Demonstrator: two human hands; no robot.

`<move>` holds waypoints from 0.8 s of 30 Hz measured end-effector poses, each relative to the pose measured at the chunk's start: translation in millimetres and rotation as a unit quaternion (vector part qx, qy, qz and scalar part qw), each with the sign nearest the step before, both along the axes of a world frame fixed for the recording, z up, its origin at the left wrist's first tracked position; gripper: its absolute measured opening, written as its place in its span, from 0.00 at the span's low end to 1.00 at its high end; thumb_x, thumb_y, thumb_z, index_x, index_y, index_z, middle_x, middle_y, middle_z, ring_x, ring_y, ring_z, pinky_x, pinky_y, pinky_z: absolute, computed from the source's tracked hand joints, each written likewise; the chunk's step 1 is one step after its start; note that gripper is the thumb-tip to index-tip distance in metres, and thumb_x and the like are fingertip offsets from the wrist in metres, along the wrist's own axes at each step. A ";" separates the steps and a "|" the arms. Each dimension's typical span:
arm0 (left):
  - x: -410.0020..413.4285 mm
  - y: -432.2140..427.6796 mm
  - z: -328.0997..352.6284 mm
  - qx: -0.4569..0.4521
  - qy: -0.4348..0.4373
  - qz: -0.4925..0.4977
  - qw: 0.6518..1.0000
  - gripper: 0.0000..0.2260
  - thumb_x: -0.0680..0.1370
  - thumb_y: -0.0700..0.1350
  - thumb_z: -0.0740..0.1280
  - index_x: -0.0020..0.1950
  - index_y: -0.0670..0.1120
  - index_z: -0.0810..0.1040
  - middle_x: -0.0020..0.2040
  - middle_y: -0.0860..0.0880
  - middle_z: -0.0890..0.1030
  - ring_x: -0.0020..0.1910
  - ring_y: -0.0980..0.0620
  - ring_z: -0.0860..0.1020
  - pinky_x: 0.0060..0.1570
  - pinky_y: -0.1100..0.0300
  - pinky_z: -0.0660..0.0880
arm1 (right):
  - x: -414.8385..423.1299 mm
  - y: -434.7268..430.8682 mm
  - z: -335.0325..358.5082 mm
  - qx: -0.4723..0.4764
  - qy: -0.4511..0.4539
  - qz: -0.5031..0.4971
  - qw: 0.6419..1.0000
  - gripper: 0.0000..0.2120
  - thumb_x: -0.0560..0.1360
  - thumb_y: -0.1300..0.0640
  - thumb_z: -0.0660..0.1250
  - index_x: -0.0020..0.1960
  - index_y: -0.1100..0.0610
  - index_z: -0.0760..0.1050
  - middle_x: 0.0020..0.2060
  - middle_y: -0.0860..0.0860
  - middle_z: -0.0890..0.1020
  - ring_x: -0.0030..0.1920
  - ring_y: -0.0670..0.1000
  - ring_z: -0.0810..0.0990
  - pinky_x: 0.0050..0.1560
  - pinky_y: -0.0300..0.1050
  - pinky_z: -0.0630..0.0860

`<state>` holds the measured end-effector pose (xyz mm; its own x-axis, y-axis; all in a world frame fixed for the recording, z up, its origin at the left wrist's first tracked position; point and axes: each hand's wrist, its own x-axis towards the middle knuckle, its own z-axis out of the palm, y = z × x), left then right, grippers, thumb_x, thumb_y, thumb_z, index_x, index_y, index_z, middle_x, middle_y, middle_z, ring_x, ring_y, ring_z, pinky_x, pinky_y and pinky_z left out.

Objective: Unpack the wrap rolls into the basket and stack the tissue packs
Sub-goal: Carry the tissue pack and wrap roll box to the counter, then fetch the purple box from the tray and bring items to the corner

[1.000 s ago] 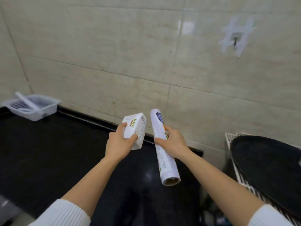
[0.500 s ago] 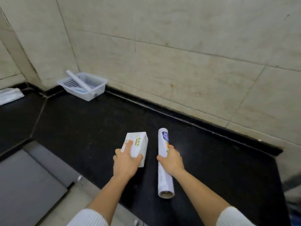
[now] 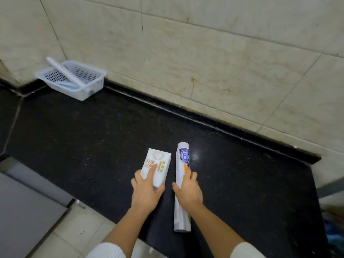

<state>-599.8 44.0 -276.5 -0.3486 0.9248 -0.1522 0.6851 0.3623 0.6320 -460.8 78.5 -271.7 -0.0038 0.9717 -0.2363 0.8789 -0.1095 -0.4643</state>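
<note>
A white tissue pack (image 3: 157, 165) with green and orange print lies flat on the black counter (image 3: 93, 138), and my left hand (image 3: 146, 192) grips its near end. Just to its right a packaged wrap roll (image 3: 181, 185), white with a blue label, lies lengthwise on the counter under my right hand (image 3: 188, 189), which holds its middle. A white perforated basket (image 3: 87, 75) stands at the far left against the wall, with one white roll (image 3: 64, 70) leaning across it.
Beige tiled wall runs behind the counter's raised back edge (image 3: 204, 118). A grey surface (image 3: 28, 211) and pale floor tiles lie below the counter's front edge at the left. Something blurred and dark shows at the far right edge.
Both hands came down from mid-air and now rest the tissue pack and wrap roll on the counter. The view swung left and down, so the basket sits farther in.
</note>
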 end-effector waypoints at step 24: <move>322.2 19.4 185.9 0.198 0.074 -0.256 0.943 0.22 0.78 0.53 0.61 0.70 0.47 0.66 0.73 0.39 0.58 0.71 0.40 0.58 0.62 0.44 0.68 | 346.3 -52.5 181.9 0.225 -0.064 -0.151 0.961 0.27 0.76 0.46 0.63 0.69 0.58 0.63 0.63 0.56 0.71 0.64 0.57 0.69 0.62 0.53 0.69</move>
